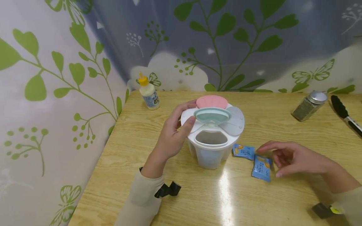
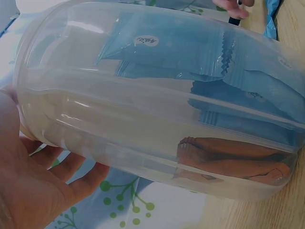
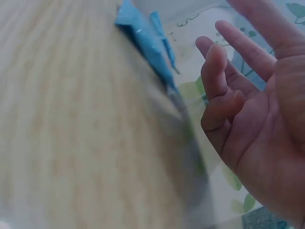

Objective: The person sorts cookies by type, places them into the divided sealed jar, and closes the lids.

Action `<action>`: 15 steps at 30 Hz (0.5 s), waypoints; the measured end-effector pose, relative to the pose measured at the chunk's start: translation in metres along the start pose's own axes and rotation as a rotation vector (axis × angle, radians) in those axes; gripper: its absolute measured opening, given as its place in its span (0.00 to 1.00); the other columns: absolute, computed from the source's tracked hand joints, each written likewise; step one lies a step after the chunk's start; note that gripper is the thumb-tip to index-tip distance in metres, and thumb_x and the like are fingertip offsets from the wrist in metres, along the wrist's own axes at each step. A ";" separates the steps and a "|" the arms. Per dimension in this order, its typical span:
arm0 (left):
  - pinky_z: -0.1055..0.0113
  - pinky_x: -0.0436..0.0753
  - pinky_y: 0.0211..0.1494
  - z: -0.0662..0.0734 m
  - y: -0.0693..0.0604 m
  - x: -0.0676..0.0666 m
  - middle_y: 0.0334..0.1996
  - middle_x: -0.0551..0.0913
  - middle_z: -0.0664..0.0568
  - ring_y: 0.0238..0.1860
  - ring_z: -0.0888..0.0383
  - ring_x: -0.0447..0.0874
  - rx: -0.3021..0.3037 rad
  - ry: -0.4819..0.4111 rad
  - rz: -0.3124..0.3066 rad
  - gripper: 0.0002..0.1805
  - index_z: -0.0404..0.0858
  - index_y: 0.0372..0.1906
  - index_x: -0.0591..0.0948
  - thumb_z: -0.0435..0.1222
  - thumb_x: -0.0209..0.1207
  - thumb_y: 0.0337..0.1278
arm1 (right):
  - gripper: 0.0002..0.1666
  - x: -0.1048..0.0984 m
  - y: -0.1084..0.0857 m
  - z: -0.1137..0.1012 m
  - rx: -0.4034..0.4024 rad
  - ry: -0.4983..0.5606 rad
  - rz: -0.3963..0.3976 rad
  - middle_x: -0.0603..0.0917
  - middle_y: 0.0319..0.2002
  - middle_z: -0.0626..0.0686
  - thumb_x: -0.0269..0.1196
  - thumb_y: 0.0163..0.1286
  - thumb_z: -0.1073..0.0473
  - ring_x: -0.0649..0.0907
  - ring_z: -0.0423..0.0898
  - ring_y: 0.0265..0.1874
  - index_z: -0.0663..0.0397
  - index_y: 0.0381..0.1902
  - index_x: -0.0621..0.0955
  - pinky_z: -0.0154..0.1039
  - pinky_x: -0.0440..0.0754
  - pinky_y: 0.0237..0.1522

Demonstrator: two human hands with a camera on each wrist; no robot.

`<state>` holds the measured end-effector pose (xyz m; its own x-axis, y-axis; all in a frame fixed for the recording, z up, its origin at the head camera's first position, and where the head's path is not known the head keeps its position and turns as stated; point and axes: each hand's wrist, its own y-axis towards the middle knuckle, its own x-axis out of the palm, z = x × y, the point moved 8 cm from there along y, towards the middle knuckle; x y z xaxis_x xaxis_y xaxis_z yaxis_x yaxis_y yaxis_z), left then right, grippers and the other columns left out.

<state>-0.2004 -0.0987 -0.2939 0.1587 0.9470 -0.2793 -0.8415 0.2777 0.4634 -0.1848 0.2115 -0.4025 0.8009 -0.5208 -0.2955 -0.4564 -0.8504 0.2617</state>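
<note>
A clear divided storage container (image 1: 209,157) stands upright on the table. Its white lid has petal-like flaps: one pink (image 1: 212,102), one grey (image 1: 233,121), and a teal flap (image 1: 212,115) tilted up behind an uncovered front opening (image 1: 211,137). My left hand (image 1: 174,135) grips the lid's left rim, thumb on top. Through the wall, the left wrist view shows blue packets (image 2: 162,45) and a brown packet (image 2: 233,160) in separate compartments. Two blue snack packets (image 1: 244,151) (image 1: 261,168) lie right of the container. Close beside them, my right hand (image 1: 297,158) holds nothing, its fingers loosely bent.
A squeeze bottle (image 1: 150,95) with a yellow cap stands at the back left. Toward the back right are a glass jar (image 1: 308,106) with a metal lid and black-tipped tongs (image 1: 343,111). Patterned curtain or wall covering borders the table behind and at left.
</note>
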 end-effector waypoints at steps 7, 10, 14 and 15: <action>0.55 0.79 0.65 -0.001 -0.001 0.000 0.69 0.73 0.49 0.72 0.59 0.68 -0.006 -0.002 0.002 0.29 0.36 0.63 0.73 0.54 0.49 0.74 | 0.38 0.006 -0.005 0.012 0.106 0.038 -0.006 0.75 0.59 0.50 0.66 0.56 0.83 0.70 0.48 0.22 0.70 0.66 0.70 0.40 0.71 0.18; 0.55 0.78 0.66 -0.001 -0.001 0.000 0.69 0.73 0.49 0.72 0.59 0.68 -0.005 -0.008 0.001 0.27 0.36 0.63 0.73 0.52 0.49 0.74 | 0.36 0.007 -0.006 0.013 0.135 0.027 -0.009 0.75 0.57 0.51 0.66 0.58 0.81 0.68 0.48 0.21 0.69 0.65 0.71 0.40 0.70 0.17; 0.54 0.76 0.68 0.000 0.000 0.000 0.69 0.73 0.48 0.73 0.58 0.67 0.007 -0.010 -0.001 0.24 0.35 0.63 0.73 0.48 0.50 0.75 | 0.34 0.007 -0.006 0.017 0.178 -0.013 -0.011 0.77 0.54 0.51 0.68 0.58 0.78 0.68 0.49 0.20 0.66 0.64 0.73 0.37 0.71 0.17; 0.54 0.76 0.69 0.001 0.000 0.000 0.69 0.73 0.48 0.73 0.57 0.67 0.009 -0.009 0.000 0.23 0.35 0.63 0.73 0.46 0.50 0.75 | 0.34 0.008 -0.006 0.018 0.190 -0.026 -0.013 0.78 0.48 0.51 0.68 0.58 0.77 0.68 0.49 0.19 0.66 0.64 0.74 0.35 0.71 0.18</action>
<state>-0.2003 -0.0986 -0.2933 0.1637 0.9483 -0.2719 -0.8369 0.2794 0.4707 -0.1828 0.2112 -0.4224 0.7979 -0.5096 -0.3221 -0.5132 -0.8545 0.0807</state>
